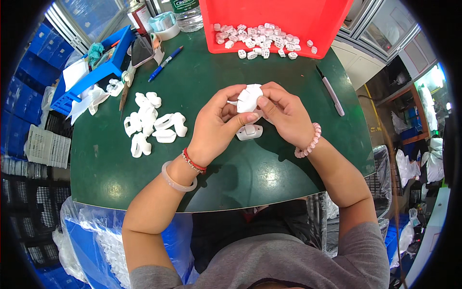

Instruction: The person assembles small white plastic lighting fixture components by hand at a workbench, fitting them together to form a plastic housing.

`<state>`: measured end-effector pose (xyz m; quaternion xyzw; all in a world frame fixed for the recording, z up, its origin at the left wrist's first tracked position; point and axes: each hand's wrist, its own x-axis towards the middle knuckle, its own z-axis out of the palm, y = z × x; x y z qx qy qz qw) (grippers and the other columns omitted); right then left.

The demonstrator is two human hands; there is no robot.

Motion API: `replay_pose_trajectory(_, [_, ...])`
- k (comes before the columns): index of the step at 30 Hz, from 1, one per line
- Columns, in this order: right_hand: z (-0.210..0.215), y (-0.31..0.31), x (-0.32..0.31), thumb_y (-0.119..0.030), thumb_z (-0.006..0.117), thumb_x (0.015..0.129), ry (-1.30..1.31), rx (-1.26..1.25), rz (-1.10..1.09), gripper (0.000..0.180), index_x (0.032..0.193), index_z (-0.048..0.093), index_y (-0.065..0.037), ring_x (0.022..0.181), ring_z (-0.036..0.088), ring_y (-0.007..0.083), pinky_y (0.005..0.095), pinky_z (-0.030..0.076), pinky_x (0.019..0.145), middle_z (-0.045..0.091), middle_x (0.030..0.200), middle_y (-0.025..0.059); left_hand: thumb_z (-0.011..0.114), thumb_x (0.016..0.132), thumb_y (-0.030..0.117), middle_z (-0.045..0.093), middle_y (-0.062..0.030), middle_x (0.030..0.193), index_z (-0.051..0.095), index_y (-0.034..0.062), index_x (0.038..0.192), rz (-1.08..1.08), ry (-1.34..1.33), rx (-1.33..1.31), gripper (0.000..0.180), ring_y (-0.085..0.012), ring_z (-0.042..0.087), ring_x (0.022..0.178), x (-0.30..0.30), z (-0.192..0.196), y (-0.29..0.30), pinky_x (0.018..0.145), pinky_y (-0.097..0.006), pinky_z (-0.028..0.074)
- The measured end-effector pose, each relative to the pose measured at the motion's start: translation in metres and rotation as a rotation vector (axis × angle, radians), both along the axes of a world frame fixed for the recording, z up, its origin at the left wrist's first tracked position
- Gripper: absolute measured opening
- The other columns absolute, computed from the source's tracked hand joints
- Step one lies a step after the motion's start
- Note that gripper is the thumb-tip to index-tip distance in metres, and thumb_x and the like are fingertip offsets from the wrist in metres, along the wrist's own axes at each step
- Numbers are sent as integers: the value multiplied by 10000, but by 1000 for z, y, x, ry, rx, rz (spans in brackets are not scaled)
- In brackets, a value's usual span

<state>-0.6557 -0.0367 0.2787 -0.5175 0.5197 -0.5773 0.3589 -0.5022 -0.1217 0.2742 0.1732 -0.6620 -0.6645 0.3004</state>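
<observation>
Over the middle of the green table, both hands pinch one white plastic part (250,98) with a rounded face and slots in its edge. Thumb and fingers of my left hand (219,118) close on its left side. On the other side, my right hand (288,113) grips it with the thumb pressed on its face. Just below the hands, a small white plastic piece (250,133) with a raised middle lies on the table. To the left of my left hand is a loose group of white curved plastic parts (147,115).
A red bin (279,12) with many small white pieces (262,37) stands at the back. A craft knife (331,91) lies at the right. Back left are a blue pen (166,63), a phone (142,50), a blue tray (94,72) and a water bottle (188,17) on the green table (192,62).
</observation>
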Motion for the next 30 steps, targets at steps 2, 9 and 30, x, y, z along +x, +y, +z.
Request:
replay_pose_trajectory(2, [1,0,0,-162,498,913,83,28,-33,225,944,574,48,829,545,128,264,464,704,518,957,61,652,779,-5,521,-116,1110,431,25,1247,46,31,-22,519,-99,584,845,0,-1,2,703,-235,511])
replay_pose_trajectory(9, [-4,-6,-12,-172,501,909,194,-52,-70,214,917,583,25,805,540,150,276,449,700,527,925,66,633,786,-30,492,-78,1146,437,32,1257,-7,27,-85,514,-112,573,905,1,-3,-2,755,-241,505])
replay_pose_trajectory(30, [-3,-12,-65,-232,510,904,443,19,-419,237,985,531,-10,688,535,176,302,437,648,567,748,101,600,845,58,528,-124,1134,389,-59,1244,197,169,83,467,-160,569,959,0,2,-9,846,-278,471])
